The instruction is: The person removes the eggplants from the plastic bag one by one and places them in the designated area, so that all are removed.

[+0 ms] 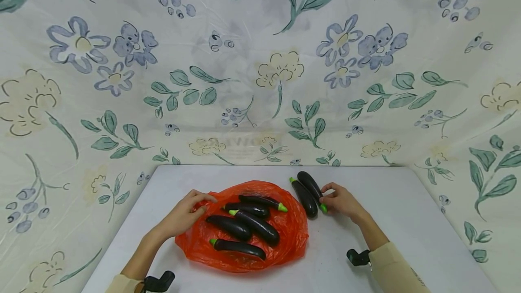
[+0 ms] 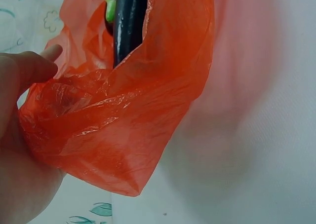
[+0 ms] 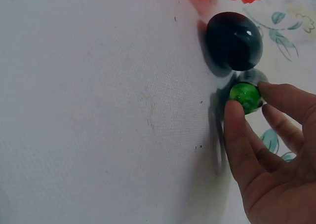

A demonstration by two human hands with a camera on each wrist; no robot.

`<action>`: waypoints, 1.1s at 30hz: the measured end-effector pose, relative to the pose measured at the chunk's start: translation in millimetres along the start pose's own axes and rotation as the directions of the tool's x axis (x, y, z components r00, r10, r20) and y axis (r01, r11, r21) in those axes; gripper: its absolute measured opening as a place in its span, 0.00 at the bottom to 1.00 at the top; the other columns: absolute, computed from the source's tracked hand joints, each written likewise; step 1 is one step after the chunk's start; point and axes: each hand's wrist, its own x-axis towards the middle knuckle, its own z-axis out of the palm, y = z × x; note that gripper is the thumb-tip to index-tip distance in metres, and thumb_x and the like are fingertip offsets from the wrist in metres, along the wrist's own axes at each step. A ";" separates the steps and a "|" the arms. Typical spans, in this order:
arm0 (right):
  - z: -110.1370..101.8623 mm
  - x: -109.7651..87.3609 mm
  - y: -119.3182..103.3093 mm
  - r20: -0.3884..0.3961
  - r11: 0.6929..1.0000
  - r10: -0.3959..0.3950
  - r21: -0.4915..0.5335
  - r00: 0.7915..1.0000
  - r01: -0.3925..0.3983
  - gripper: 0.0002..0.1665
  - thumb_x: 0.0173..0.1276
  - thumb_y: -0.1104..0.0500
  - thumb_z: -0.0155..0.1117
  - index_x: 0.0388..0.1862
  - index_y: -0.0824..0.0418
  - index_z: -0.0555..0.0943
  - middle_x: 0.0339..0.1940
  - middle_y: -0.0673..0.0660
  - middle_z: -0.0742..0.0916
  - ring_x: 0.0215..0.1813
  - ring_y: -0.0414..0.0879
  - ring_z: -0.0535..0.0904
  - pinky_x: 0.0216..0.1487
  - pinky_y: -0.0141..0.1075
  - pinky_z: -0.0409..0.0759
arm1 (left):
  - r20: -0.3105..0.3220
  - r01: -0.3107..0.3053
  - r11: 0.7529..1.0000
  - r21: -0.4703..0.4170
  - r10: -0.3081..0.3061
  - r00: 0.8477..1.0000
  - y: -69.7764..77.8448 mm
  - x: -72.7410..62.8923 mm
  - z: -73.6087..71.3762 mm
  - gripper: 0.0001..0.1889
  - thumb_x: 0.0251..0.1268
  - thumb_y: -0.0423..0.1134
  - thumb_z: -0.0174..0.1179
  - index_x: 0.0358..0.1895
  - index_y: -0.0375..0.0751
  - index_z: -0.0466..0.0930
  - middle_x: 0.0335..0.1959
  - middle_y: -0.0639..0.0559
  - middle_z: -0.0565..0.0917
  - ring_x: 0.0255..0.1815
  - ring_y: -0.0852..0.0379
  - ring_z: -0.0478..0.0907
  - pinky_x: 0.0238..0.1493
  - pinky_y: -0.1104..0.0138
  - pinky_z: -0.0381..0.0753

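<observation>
An open red plastic bag (image 1: 285, 250) sits on the white table with several dark eggplants (image 1: 256, 228) with green stem ends on it. My left hand (image 1: 183, 214) holds the bag's left edge, its fingers partly hidden by the film in the left wrist view. To the right of the bag lie two more eggplants side by side. One eggplant (image 1: 303, 197) is nearer the bag. My right hand (image 1: 341, 202) pinches the other eggplant (image 1: 308, 183) near its green end (image 3: 245, 96), between thumb and fingers.
The white tabletop (image 1: 390, 202) extends around the bag and to the right of my right hand. Behind it rises a floral cloth (image 1: 244, 103), which also covers both sides. Black wrist devices (image 1: 358, 257) sit at both sleeves.
</observation>
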 end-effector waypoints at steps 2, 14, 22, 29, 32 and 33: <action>0.5 0.2 0.5 -0.001 1.000 0.005 0.003 1.000 -0.005 0.20 0.70 0.60 0.65 0.56 0.65 0.73 0.43 0.62 0.87 0.34 0.48 0.83 0.36 0.39 0.84 | 0.000 0.000 1.000 -0.003 0.000 1.000 -0.3 -0.3 0.0 0.14 0.74 0.30 0.54 0.56 0.49 0.81 0.48 0.47 0.73 0.47 0.50 0.72 0.45 0.63 0.79; -0.7 -0.5 4.5 0.013 1.000 0.018 -0.003 1.000 -0.018 0.25 0.69 0.57 0.67 0.59 0.69 0.71 0.48 0.65 0.85 0.35 0.48 0.81 0.33 0.38 0.83 | -0.002 -0.002 1.000 -0.003 0.002 1.000 -0.9 -1.6 -0.2 0.14 0.74 0.31 0.54 0.55 0.50 0.81 0.48 0.47 0.74 0.48 0.50 0.73 0.47 0.60 0.79; -1.1 -0.6 5.7 -0.013 0.999 0.039 -0.021 0.999 -0.039 0.25 0.70 0.57 0.67 0.59 0.68 0.73 0.47 0.63 0.85 0.39 0.49 0.82 0.35 0.38 0.82 | -0.001 -0.011 1.000 -0.003 0.011 1.000 -1.8 -1.1 -0.4 0.15 0.74 0.30 0.54 0.55 0.51 0.81 0.48 0.48 0.74 0.49 0.50 0.73 0.49 0.59 0.80; -5.6 -1.1 -1.8 -0.066 0.998 0.042 -0.040 0.997 -0.044 0.27 0.72 0.51 0.64 0.62 0.65 0.72 0.47 0.61 0.82 0.41 0.51 0.78 0.35 0.38 0.77 | -0.001 -0.001 1.000 -0.009 0.001 1.000 -2.5 -0.8 -1.5 0.14 0.74 0.31 0.54 0.56 0.50 0.81 0.49 0.47 0.74 0.50 0.49 0.73 0.51 0.56 0.81; -6.7 -2.2 -8.3 -0.058 0.999 0.018 -0.027 0.998 -0.020 0.28 0.72 0.51 0.64 0.64 0.65 0.72 0.48 0.61 0.82 0.43 0.52 0.77 0.34 0.37 0.76 | 0.000 0.006 1.000 -0.009 -0.006 1.000 -2.1 -0.8 -1.9 0.15 0.74 0.31 0.55 0.56 0.50 0.81 0.50 0.47 0.74 0.51 0.49 0.73 0.52 0.55 0.82; -6.3 -2.6 -10.6 -0.055 1.000 0.009 -0.021 0.998 -0.010 0.28 0.72 0.50 0.64 0.64 0.65 0.72 0.48 0.61 0.82 0.43 0.52 0.77 0.34 0.38 0.77 | 0.000 0.007 1.000 -0.009 -0.007 1.000 -1.9 -0.7 -2.0 0.15 0.74 0.31 0.54 0.56 0.50 0.81 0.50 0.47 0.74 0.51 0.49 0.73 0.52 0.55 0.82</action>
